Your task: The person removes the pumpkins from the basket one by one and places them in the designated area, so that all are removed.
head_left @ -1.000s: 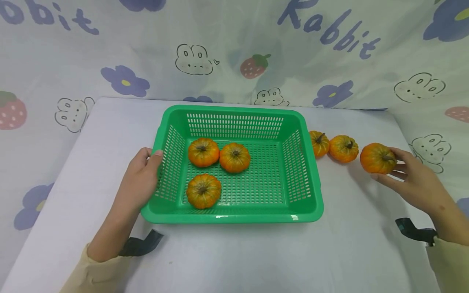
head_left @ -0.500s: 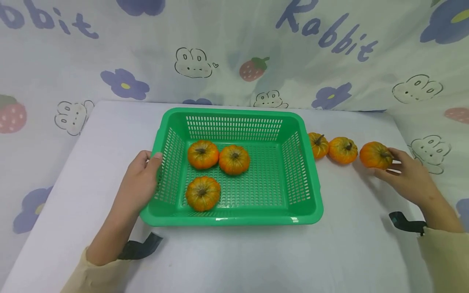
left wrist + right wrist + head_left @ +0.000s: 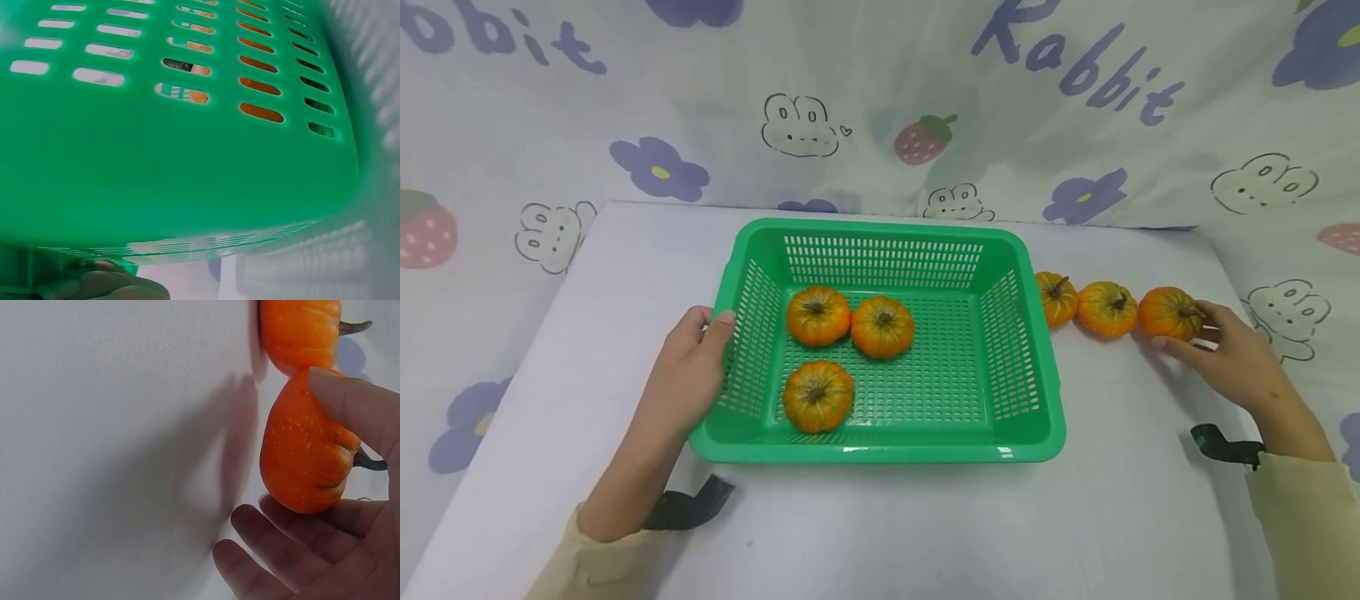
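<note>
Rightward, the bench [image 3: 1150, 517] runs bare from the green basket [image 3: 880, 450] to its right edge, where three small pumpkins line up. Right hand [image 3: 1232, 358] reaches flat along the bench, grip pinched around the outermost pumpkin [image 3: 1168, 312]. Left hand [image 3: 696, 367] clasps the basket's left rim, thumb over the edge; three other pumpkins lie inside.

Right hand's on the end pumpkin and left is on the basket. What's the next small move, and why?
Probably close the right hand around the end pumpkin and lift it toward the basket. Its thumb and fingers already touch that pumpkin, which rests on the table, three pumpkins lie in the basket with room on its right side, and the left hand grips the rim.
</note>
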`<control>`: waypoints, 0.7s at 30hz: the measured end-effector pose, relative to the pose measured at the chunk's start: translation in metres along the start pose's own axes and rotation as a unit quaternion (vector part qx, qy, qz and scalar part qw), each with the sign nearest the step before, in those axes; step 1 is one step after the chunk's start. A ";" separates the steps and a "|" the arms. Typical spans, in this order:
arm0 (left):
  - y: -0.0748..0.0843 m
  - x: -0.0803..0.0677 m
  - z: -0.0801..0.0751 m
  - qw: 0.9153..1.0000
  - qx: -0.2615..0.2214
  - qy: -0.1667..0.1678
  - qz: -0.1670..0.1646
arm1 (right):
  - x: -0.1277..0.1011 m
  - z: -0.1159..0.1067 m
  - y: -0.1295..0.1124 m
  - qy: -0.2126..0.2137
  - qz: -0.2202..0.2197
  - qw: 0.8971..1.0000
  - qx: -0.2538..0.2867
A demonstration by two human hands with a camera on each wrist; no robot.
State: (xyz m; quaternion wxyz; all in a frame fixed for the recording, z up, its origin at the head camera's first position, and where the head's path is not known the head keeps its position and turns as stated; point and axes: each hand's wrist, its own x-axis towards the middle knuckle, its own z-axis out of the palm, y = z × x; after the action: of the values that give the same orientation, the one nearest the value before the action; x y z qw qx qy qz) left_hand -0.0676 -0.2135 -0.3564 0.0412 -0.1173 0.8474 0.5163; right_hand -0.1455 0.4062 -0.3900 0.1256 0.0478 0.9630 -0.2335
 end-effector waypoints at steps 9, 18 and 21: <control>0.001 0.000 0.000 1.000 -0.009 -0.003 0.003 | 0.002 0.001 -0.003 0.002 0.025 1.000 -0.005; 0.002 -0.001 0.000 1.000 -0.010 -0.004 0.006 | 0.005 0.005 -0.005 -0.003 0.032 0.999 -0.022; 0.003 -0.001 0.000 1.000 -0.007 -0.004 0.004 | 0.005 0.005 -0.007 -0.008 0.030 0.999 -0.018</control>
State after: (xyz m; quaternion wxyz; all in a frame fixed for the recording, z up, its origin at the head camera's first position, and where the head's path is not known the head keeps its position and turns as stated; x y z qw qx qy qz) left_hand -0.0670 -0.2121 -0.3539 0.0411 -0.1121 0.8439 0.5230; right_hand -0.1501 0.3979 -0.3930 0.1414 0.0723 0.9642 -0.2123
